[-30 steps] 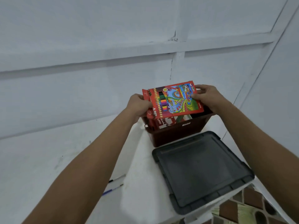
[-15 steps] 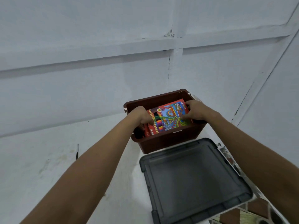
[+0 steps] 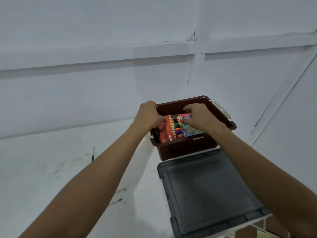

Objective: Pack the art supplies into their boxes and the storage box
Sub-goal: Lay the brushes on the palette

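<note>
Everything here was placed relative to the brown storage box [image 3: 185,148], which sat on a white table [image 3: 51,177] against a pale panelled wall.

Inside that box, lying flat on other red packs, was the coloured pencil box [image 3: 173,129]: a thin cardboard pack, glossy, bright red with a printed row of pencils and a swirling multicoloured picture. Its long axis ran across the storage box from its left end toward its right end, slightly skewed, and its top face sat just below the rim.

Your left hand [image 3: 149,115] was at the storage box's left end, fingers curled down against the pencil box's left edge; whether they pinched it or only pressed on it could not be told. Your right hand [image 3: 200,118] lay over the pencil box's right half, fingers bent and reaching toward the far wall of the storage box, seemingly pushing the pack down rather than gripping it. Both hands were about equally near, one at each end of the long axis.

The storage box looked like rigid, smooth moulded plastic with rounded corners, a rolled rim and a pale latch on its right end. Its lid [image 3: 211,191], dark grey translucent plastic with a ribbed border, lay flat on the table just in front of the storage box, on your side. It would likely go on next.
</note>
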A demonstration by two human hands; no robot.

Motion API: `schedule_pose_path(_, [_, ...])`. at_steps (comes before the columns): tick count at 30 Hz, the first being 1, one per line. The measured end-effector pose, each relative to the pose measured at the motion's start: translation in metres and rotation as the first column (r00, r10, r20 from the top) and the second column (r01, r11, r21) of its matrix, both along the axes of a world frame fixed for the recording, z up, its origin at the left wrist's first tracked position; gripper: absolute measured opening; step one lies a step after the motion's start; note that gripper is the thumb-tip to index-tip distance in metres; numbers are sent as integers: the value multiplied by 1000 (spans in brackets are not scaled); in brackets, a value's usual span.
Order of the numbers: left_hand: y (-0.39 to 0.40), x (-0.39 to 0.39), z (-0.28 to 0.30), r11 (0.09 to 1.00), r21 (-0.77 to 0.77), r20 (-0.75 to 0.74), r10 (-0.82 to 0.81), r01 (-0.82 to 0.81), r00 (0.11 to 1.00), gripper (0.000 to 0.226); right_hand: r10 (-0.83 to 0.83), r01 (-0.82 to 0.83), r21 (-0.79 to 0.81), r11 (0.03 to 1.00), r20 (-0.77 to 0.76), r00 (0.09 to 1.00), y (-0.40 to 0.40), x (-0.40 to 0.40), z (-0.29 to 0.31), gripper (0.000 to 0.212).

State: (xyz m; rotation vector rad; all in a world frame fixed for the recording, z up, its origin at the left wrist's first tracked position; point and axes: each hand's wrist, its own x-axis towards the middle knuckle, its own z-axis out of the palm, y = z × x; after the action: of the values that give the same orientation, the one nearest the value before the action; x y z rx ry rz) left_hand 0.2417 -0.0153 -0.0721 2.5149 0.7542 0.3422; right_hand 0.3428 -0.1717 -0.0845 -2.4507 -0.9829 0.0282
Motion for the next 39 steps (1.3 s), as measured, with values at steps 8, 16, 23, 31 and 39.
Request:
schedule_pose_path(8, [106,-149,-18,974,-106,8,202,-200,979,33,370,-354,167,920,-76,926,122,-143,-6,35])
schedule_pose_path(16, [222,-355,-57,793,-177,-82,578,-582,812,36,557,-551,119,826,-321,766,262,-284,-54,32])
schedule_pose_path(23, [299,-501,-87,546,-157,-270,778,-823,567,25,572,-614,35,788,-411,710,381,-381,-81,41])
schedule_pose_path(31, [335,-544,-117,482,-305,-307,767,-821,564,48,537,-622,-98,777,-412,736,467,-442,-95,53])
schedule_pose_path(39, [340,-543,-118,355,-618,-121,839,-701,531,10,304,-409,-79,909,-546,781,480,-426,-111,50])
